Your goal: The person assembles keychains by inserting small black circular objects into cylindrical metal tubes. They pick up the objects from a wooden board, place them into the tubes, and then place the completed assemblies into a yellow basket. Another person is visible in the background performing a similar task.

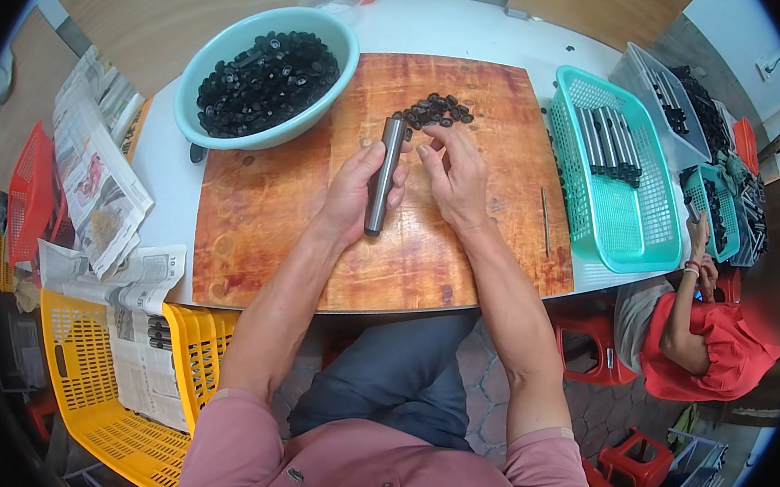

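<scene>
My left hand (355,181) is wrapped round a grey metal tube (385,173), which stands slightly tilted over the wooden board (262,223). The tube's near end is black. Just right of it, my right hand (458,177) has its thumb and index finger apart, with the fingertips at the near edge of a small heap of black plastic caps (443,109). No cap shows between those fingers, though their undersides are hidden. One black cap (408,135) sits right beside the tube's upper part.
A pale blue bowl (183,100) full of black caps stands at the left. To the right, a turquoise basket (632,232) holds several metal tubes. A thin rod (545,222) lies on the board. A yellow crate (75,346) is at lower left; a person in red (710,350) works at far right.
</scene>
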Tool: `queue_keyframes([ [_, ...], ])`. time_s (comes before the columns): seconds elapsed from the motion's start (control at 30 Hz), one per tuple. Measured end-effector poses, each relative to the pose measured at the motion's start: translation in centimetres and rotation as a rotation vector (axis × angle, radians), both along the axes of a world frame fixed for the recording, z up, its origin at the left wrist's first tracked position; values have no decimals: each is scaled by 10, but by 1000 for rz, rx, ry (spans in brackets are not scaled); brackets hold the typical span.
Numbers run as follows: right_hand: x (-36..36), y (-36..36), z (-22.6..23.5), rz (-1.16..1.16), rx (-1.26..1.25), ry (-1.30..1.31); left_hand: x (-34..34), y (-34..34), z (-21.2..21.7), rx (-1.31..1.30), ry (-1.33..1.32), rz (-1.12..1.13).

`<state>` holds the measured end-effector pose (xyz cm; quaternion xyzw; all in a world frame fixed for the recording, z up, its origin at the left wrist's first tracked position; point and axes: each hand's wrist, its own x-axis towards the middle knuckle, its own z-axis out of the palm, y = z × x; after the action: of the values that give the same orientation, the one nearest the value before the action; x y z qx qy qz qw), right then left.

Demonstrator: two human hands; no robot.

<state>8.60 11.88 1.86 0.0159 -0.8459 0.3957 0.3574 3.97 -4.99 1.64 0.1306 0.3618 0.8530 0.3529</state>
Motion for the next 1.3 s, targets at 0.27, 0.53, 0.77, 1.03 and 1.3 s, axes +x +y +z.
queue_keyframes([
  [0.27, -4, 4, -6, -37, -46, 40, 3, 2, 2, -56, 43, -66],
  [0.53, -6, 10, -10, -69, -279, -25, 7, 6, -1, -84, 74, -118],
  [0.77, -10, 14, -17, -46, -312, -56, 6, 6, 0, -81, 47, -116],
  [1.03, -14, 17, -21, -26, -397, -65, 5, 8, -6, -158, 154, -95],
  [1.3, 2, 22, -3, 76, -289, -18, 10, 7, 2, -295, 414, -76],
])
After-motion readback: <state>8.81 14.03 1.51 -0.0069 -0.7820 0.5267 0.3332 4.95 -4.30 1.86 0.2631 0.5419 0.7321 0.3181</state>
